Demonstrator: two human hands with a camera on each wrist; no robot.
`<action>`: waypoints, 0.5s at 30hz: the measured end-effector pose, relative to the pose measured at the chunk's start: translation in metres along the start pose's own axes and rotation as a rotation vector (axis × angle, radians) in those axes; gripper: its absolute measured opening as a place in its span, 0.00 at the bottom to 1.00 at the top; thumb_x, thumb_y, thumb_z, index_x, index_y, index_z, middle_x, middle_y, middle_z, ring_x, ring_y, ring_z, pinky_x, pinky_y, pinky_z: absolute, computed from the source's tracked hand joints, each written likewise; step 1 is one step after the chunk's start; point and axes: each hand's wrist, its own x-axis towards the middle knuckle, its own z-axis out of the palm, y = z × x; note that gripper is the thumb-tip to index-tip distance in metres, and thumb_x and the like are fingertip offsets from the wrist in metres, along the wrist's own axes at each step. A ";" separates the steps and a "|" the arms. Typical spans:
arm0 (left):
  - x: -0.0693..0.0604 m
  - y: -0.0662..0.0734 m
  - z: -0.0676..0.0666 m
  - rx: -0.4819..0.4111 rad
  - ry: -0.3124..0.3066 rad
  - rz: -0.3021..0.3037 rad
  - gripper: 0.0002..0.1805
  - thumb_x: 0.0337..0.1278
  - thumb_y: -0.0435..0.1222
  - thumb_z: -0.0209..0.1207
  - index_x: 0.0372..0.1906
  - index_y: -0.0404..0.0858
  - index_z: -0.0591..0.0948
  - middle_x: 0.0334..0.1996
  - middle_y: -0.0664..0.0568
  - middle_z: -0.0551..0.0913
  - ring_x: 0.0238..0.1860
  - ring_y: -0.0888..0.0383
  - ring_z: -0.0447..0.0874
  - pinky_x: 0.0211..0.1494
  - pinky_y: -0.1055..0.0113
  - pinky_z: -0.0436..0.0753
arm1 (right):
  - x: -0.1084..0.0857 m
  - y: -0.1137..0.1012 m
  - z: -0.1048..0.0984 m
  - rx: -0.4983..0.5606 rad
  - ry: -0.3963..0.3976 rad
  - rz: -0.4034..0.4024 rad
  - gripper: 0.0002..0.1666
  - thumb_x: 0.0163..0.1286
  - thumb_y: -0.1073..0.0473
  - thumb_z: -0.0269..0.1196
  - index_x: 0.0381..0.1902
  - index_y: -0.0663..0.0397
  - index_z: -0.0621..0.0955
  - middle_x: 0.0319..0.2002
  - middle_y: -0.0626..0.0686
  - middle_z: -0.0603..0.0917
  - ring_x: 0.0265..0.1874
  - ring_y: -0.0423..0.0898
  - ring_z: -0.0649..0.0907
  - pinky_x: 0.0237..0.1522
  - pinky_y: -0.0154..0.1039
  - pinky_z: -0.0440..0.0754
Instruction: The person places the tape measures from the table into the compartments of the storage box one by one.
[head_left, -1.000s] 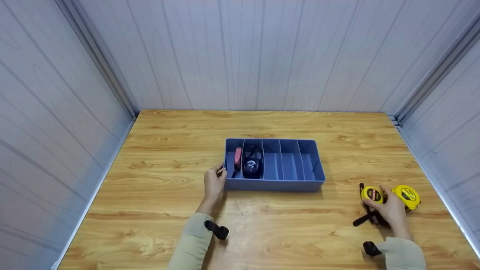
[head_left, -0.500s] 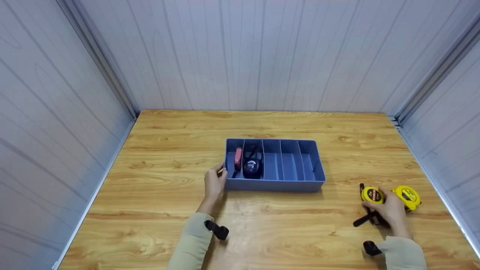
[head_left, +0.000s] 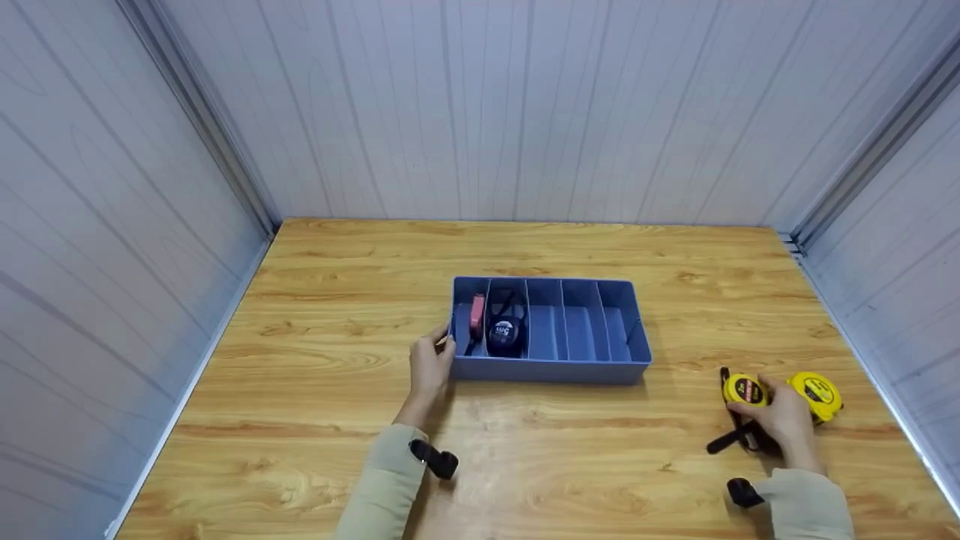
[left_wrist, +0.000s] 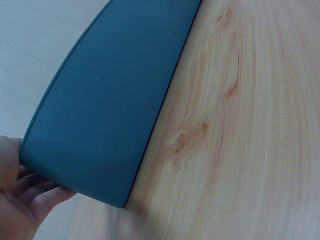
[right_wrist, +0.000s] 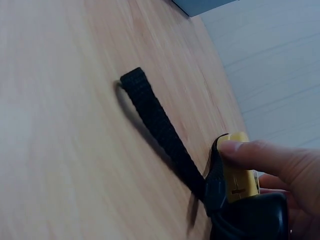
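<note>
A blue-grey divided storage box [head_left: 551, 370] lies in the middle of the table. My left hand [head_left: 431, 365] grips its left end near the front corner; the left wrist view shows bent fingers against the box's outer wall [left_wrist: 107, 100]. To the right, my right hand [head_left: 786, 420] holds a small yellow-and-black tape measure [head_left: 745, 390] between thumb and fingers. From it extends a black wrist strap [right_wrist: 159, 122]. Just beyond that hand sits a larger yellow tape measure [head_left: 817, 396]. The right hand's far fingers are partly hidden.
Inside the box's leftmost compartment stands a red tape measure [head_left: 477, 315]. The second compartment holds a dark blue tape measure [head_left: 505, 335] marked 5m, with a black strap. Pale panel walls [head_left: 480, 112] enclose the wooden table [head_left: 337, 300] at the back and both sides.
</note>
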 end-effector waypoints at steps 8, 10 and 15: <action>-0.002 0.001 0.000 -0.026 -0.024 -0.044 0.19 0.51 0.24 0.50 0.50 0.23 0.73 0.46 0.34 0.75 0.43 0.47 0.78 0.45 0.66 0.77 | -0.002 0.001 0.002 -0.025 0.059 0.000 0.50 0.47 0.48 0.68 0.56 0.79 0.62 0.52 0.77 0.65 0.47 0.70 0.67 0.47 0.60 0.66; -0.002 0.001 0.001 -0.027 -0.025 -0.049 0.19 0.51 0.24 0.50 0.50 0.23 0.73 0.47 0.34 0.75 0.44 0.47 0.78 0.46 0.66 0.77 | -0.002 0.001 0.002 -0.030 0.064 0.015 0.50 0.47 0.47 0.68 0.56 0.79 0.62 0.52 0.77 0.65 0.47 0.70 0.67 0.47 0.60 0.66; -0.002 0.000 0.002 -0.016 -0.024 -0.052 0.19 0.50 0.24 0.50 0.50 0.24 0.73 0.47 0.35 0.76 0.44 0.48 0.78 0.45 0.67 0.77 | -0.003 0.000 0.001 -0.030 0.074 0.044 0.50 0.47 0.47 0.68 0.56 0.79 0.62 0.52 0.77 0.64 0.48 0.70 0.66 0.48 0.60 0.65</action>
